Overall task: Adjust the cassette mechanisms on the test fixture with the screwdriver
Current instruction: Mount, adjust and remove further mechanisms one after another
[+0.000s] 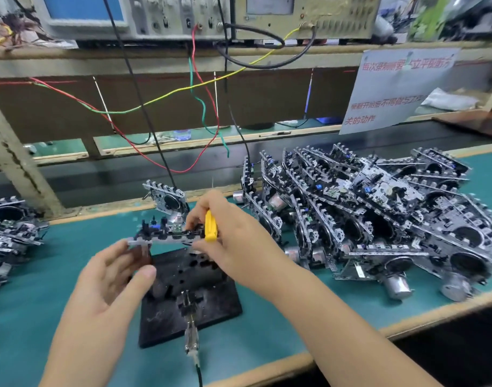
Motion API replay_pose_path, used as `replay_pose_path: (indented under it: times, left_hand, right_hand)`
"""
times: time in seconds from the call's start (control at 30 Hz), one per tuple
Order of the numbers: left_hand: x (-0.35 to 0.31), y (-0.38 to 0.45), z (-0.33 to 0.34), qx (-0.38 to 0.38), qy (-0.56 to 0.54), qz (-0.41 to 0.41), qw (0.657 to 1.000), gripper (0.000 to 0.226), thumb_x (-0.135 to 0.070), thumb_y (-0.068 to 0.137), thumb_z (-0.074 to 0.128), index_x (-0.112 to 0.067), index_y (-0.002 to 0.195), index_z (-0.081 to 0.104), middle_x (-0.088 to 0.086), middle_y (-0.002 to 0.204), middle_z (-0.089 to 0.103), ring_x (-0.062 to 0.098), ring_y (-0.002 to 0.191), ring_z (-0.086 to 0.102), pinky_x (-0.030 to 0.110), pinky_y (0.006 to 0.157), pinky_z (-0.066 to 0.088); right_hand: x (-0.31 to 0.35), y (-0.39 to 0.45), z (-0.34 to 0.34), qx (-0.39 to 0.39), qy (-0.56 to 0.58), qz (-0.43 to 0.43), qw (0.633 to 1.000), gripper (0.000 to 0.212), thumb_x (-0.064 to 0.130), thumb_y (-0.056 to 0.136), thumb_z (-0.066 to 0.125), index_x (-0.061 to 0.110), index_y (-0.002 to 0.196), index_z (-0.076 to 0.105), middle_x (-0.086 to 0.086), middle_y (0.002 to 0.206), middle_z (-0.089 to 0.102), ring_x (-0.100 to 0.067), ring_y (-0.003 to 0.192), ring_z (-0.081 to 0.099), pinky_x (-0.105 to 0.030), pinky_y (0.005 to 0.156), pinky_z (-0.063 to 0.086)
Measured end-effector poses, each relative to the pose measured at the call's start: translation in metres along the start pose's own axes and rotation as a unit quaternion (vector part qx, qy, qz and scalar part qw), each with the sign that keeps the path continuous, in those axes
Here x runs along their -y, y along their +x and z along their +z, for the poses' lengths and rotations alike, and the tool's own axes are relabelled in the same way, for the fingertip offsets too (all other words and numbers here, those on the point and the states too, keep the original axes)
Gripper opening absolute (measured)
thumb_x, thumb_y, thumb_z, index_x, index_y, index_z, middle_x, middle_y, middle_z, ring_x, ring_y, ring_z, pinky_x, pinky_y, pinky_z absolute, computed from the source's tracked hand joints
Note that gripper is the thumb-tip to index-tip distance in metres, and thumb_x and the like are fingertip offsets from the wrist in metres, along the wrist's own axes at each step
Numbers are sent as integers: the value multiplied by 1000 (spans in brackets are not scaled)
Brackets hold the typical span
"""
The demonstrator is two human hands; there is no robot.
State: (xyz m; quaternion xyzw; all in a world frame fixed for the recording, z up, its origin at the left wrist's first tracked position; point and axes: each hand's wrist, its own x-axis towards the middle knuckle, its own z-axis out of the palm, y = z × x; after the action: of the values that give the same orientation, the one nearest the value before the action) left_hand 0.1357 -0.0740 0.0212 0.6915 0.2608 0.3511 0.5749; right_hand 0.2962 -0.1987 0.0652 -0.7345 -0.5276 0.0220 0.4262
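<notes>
Fixture (211,300) as my landmark: one mechanism (166,236) hovers just above its far edge, long axis running left to right. My left hand (111,275) pinches its left end; my right hand (225,233) curls round the yellow screwdriver (210,226) and also grips the right end. I judge seating it comes next.

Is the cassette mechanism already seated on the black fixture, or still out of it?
Out of it. Both hands hold the cassette mechanism above the black fixture, whose top shows bare underneath.
</notes>
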Motion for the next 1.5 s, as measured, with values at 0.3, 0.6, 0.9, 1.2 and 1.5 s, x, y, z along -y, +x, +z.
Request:
replay_pose_path:
  times: [0.3,0.6,0.9,1.2,1.5]
  left_hand:
    - [-59,12,105,189,-174,-71,964,82,-14,51,86,-22,129,62,-1,110,77,14,100,74,27,80,60]
    - [-148,15,255,376,-185,42,907,65,-31,83,66,-21,145,49,-7,132,63,-4,103,65,16,75,55]
    - [-126,15,354,441,-155,-78,881,55,-45,108,38,-10,150,42,-2,128,59,-6,96,60,21,87,52]
    - [-110,9,357,459,-208,-182,844,78,-64,103,23,-11,160,21,11,167,20,25,153,24,46,122,30]
    - [-95,9,323,450,-199,-195,848,77,-65,101,28,-11,157,32,17,162,31,27,148,37,45,118,38]
  right_hand:
    - [8,-43,-86,-166,47,138,975,52,29,74,85,31,88,36,2,88,71,-19,70,63,-46,73,55]
    - [-19,-58,-200,-385,-64,119,913,45,42,65,69,31,96,39,-6,94,67,-33,89,68,-53,83,56]
    - [-122,-84,-231,-406,-239,281,836,44,20,90,75,8,119,45,-10,96,62,-31,86,58,-32,66,27]
    - [-150,-109,-228,-339,-267,355,829,33,8,95,62,18,106,33,-4,84,51,-29,75,44,-37,57,23]
    - [-146,-120,-210,-349,-223,372,831,43,19,93,68,17,107,28,-8,100,57,-30,83,50,-35,65,29]
